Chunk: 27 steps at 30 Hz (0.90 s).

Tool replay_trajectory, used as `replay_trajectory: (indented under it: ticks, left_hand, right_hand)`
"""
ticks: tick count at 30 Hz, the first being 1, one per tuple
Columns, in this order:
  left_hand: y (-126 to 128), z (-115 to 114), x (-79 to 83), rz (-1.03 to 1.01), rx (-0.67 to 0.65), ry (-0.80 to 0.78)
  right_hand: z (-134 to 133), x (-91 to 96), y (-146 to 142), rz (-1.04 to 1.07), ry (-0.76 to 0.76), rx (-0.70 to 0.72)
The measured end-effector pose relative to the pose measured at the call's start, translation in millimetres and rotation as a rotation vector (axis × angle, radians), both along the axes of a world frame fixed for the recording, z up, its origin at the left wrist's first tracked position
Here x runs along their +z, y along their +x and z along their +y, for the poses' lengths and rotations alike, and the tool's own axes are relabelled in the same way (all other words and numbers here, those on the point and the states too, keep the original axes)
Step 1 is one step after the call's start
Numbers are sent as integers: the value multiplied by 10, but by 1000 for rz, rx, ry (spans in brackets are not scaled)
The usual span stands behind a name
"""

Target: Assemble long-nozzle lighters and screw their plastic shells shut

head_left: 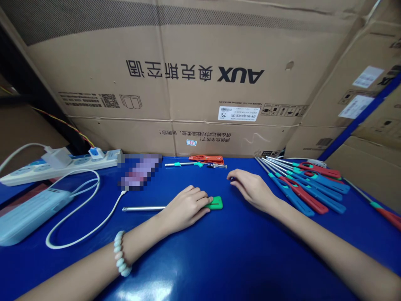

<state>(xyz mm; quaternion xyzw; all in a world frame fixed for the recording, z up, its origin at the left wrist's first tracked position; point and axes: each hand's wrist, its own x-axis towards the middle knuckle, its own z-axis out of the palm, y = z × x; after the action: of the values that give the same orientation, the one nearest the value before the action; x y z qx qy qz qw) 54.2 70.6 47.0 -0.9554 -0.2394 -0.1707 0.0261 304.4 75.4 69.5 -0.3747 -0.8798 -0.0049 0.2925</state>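
My left hand (189, 207) is closed over a green-handled stick lighter (216, 203) lying on the blue table. The lighter's long metal tube (142, 208) points left, and most of its handle is hidden under my fingers. To the right and a little farther back, my right hand (250, 186) pinches a small dark object (232, 179) whose kind I cannot make out. Beyond the hands lie a pen (217, 166), an orange lighter handle (206, 159) and a thin metal tube with green pieces (178, 164).
Several red and blue stick lighters (303, 184) are fanned out on the right, with another red one (387, 215) at the edge. On the left are a power strip (109, 156), a power bank (34, 213) and a white cable (75, 244). A cardboard wall (188, 96) stands behind.
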Motion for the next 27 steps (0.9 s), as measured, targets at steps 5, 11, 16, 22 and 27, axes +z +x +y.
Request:
replay_trajectory:
  ticks: [5,11,16,22,27]
  left_hand:
    - [0,5,-8,4,2,-6]
    - [2,8,-3,-4,-5,1]
    - [6,0,8,-3,-6,-3]
    - [5,8,-5,9,-1,-15]
    - [5,5,-2,9,-1,3]
  right_hand:
    - [-193,140,-130,679,-360,95]
    - [-186,135,-141,773,-443,137]
    - [-170,102,-133,765,-458,138]
    - [-184,98,-140,730,-450,157]
    - [-214,113,-167,574,-271,83]
